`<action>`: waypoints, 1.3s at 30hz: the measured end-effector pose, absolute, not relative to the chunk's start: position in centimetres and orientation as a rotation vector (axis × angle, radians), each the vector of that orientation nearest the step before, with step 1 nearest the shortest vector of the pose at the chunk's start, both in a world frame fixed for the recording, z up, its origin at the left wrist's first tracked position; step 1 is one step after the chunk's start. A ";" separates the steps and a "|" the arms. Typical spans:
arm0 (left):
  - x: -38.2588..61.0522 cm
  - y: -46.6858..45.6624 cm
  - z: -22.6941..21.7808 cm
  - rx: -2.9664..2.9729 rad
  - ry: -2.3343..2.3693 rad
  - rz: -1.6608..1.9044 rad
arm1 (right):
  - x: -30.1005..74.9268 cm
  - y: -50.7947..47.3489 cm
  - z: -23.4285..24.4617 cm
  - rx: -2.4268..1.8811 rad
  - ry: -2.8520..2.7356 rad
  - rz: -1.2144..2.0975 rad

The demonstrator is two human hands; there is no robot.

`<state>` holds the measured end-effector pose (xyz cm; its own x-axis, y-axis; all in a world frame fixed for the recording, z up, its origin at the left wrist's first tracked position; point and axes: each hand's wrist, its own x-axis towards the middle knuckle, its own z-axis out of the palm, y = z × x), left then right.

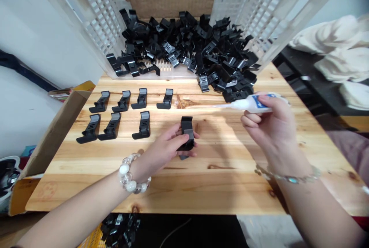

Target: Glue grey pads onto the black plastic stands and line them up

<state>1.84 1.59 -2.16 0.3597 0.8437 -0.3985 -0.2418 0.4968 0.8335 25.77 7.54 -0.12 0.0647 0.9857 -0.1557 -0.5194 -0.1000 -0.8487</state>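
My left hand [173, 140] is closed around a black plastic clip [187, 125] above the middle of the table, with the thumb lying across a small grey pad [188, 133] on it. In my right hand [271, 125] is a white glue bottle [249, 104] with a blue label, held sideways. Its long thin nozzle points left, apart from the clip. Several similar black clips [141, 125] lie in two rows on the table to the left of my left hand, with grey pads showing at their upper ends.
A white plastic crate [95, 21] lies on its side at the back, with a heap of black clips [184, 40] spilling onto the wooden table [178, 186]. A cardboard box [52, 136] stands at the left. Below the front edge, a yellow basket [93, 238] holds more black parts. White cloth [343, 60] lies at right.
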 end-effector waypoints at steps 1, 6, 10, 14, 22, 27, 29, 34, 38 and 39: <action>1.8 1.6 -2.2 0.768 0.953 0.779 | 25.9 7.5 0.1 -0.940 -0.655 1.441; 1.8 1.6 -2.7 0.818 0.941 0.728 | 26.0 7.2 0.4 -0.937 -0.730 1.453; 1.8 1.5 -2.8 0.781 0.922 0.715 | 25.8 7.1 0.2 -0.932 -0.756 1.454; 1.9 1.5 -2.7 0.757 0.913 0.707 | 25.7 7.0 0.2 -0.937 -0.792 1.455; 1.9 1.5 -2.7 0.746 0.892 0.702 | 25.9 7.0 0.2 -0.958 -0.804 1.424; 1.9 1.5 -2.6 0.748 0.889 0.699 | 25.9 7.1 0.1 -0.956 -0.803 1.427; 1.8 1.5 -2.7 0.746 0.884 0.699 | 25.8 7.0 0.1 -0.959 -0.801 1.429; 1.8 1.5 -2.9 0.751 0.869 0.696 | 25.6 6.9 0.0 -0.964 -0.799 1.423; 1.8 1.5 -2.9 0.752 0.883 0.696 | 25.5 7.0 -0.1 -0.958 -0.805 1.422; 1.8 1.6 -2.9 0.750 0.890 0.695 | 25.6 7.0 -0.1 -0.959 -0.807 1.419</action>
<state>1.82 1.56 -2.87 0.4543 0.7867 -0.4180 -0.2154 0.5523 0.8054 25.55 6.98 -0.15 0.0210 0.9952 -0.0957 -0.4270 -0.0776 -0.9009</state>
